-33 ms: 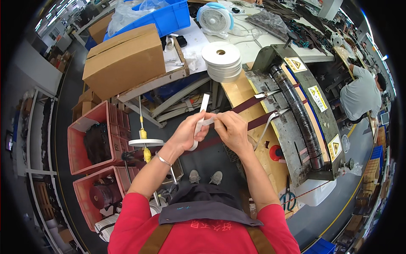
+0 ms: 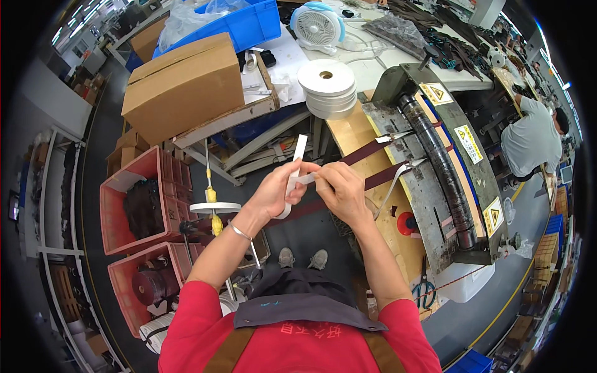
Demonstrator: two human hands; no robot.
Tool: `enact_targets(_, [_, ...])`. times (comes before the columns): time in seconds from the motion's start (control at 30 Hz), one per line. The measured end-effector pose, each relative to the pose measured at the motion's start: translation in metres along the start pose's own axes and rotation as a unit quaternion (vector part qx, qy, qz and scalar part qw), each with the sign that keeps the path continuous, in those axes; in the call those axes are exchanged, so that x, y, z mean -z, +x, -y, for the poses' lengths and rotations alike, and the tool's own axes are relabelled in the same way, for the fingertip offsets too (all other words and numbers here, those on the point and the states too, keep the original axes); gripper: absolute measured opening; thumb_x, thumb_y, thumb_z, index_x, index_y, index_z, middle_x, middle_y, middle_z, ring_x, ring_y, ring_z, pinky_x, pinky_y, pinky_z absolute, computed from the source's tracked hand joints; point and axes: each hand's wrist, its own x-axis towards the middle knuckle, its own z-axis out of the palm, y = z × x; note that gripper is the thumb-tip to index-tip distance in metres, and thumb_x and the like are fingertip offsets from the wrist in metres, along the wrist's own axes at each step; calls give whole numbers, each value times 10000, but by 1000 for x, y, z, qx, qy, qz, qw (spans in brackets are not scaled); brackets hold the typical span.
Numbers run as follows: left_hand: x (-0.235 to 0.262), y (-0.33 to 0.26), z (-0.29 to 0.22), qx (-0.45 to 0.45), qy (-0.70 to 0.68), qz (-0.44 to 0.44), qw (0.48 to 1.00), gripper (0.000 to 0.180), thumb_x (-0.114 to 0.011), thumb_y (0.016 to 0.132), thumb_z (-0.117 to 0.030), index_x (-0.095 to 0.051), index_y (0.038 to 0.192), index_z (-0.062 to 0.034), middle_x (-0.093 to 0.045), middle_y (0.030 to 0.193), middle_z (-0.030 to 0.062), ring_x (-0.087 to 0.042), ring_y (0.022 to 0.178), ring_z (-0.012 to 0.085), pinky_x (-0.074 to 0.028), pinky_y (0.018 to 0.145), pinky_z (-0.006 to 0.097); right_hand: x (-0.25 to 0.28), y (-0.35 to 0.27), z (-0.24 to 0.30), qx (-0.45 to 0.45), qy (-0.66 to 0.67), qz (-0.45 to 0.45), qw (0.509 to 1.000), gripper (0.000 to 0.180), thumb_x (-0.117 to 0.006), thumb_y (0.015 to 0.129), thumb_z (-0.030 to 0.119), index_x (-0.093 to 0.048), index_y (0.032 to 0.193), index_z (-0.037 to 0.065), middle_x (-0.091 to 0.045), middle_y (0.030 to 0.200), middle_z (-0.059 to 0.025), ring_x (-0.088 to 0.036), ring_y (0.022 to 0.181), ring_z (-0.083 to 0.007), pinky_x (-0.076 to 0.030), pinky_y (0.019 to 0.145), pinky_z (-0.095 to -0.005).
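Observation:
A narrow white tape is looped at my left hand, with one end sticking up past the fingers and a curl hanging below. The left fingers are curled around it. My right hand pinches another stretch of the same tape between thumb and fingertips, just right of the left hand. Behind the right hand, two maroon straps run over a wooden board to a roller machine. A second thin white tape hangs from where the nearer strap enters.
Stacked white tape rolls stand beyond my hands. A cardboard box and blue bin sit at far left. Left lie red crates and a white disc on a rod. Scissors rest at right; a person sits farther off.

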Motion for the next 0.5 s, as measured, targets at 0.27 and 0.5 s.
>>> enact_targets(0.27, [22, 26, -69, -155, 165, -26, 974, 284, -379, 914, -296, -518, 827, -63, -609, 913, 130, -600, 780, 190, -463, 693, 285, -10, -65, 34, 24, 162, 249, 954, 88, -588, 651, 64, -508, 623, 38, -611, 813, -83, -560, 661, -239, -467, 605, -337])
enact_targets(0.5, [11, 46, -137, -201, 239, -61, 948, 379, -335, 915, -415, -464, 823, -70, -339, 541, -34, -295, 462, 65, -241, 421, 192, -53, -222, 26, -320, 164, 478, 801, 143, -527, 721, 137, -562, 669, 8, -594, 694, -120, -574, 649, -251, -449, 615, -345])
